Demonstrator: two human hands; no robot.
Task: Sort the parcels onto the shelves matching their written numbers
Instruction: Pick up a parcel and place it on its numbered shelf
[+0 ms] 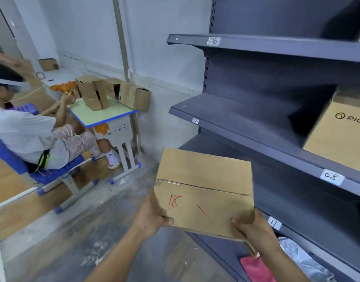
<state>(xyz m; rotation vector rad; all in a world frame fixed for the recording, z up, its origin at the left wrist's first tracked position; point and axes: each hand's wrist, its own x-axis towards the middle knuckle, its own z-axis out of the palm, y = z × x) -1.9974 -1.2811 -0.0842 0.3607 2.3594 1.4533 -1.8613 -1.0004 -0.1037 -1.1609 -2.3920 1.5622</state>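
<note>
Now both hands (left (pixel 152 217), right (pixel 254 228)) grip parcel (pixel 203 192) marked 18.

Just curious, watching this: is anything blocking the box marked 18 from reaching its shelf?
Nothing visible blocks it. The left hand and right hand hold the box in open air before the shelves. Only tags 06, 07, 08 and 17 show; no 18 tag is in view, so its spot cannot be checked.

One held parcel (pixel 203 180), four shelf labels (pixel 213 41) (pixel 194 120) (pixel 332 176) (pixel 274 223)
</note>
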